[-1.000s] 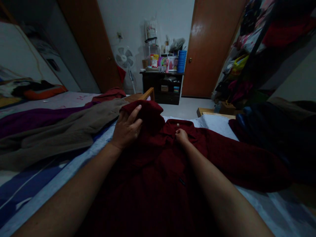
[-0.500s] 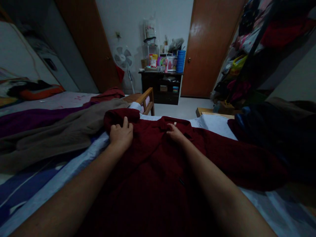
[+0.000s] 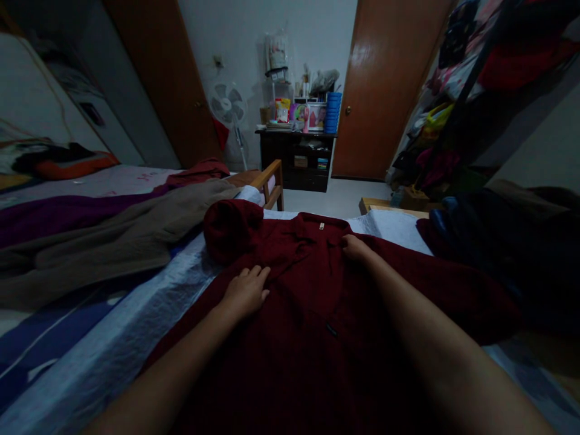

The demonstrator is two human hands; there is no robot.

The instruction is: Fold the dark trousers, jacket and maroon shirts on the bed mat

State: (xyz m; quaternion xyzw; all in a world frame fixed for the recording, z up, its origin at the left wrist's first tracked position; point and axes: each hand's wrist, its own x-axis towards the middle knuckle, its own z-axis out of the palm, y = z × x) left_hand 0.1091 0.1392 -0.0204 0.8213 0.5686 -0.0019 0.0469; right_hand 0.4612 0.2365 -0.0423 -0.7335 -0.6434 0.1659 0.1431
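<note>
A dark red long-sleeved garment [image 3: 290,338] lies spread on the pale blue bed cover, its collar at the far side with a small white label [image 3: 321,226] inside. The sleeve on the left is folded up in a bunch; the one on the right stretches out sideways. My left hand [image 3: 248,290] rests on the left part of the garment's front, fingers extended. Near the collar's right side, my right hand [image 3: 356,248] has its fingers closed on the red cloth. A small dark tag [image 3: 331,329] shows on the chest.
Grey-brown clothing [image 3: 131,223] and purple cloth [image 3: 77,211] lie at the left. Dark folded clothes [image 3: 502,241] are piled at the right. Beyond the bed stand a wooden rail [image 3: 272,181], a fan [image 3: 228,104] and a dark cabinet [image 3: 294,175].
My left hand has moved down and right, away from the bunched sleeve, which now sits slightly further right. My right hand has shifted right along the collar area.
</note>
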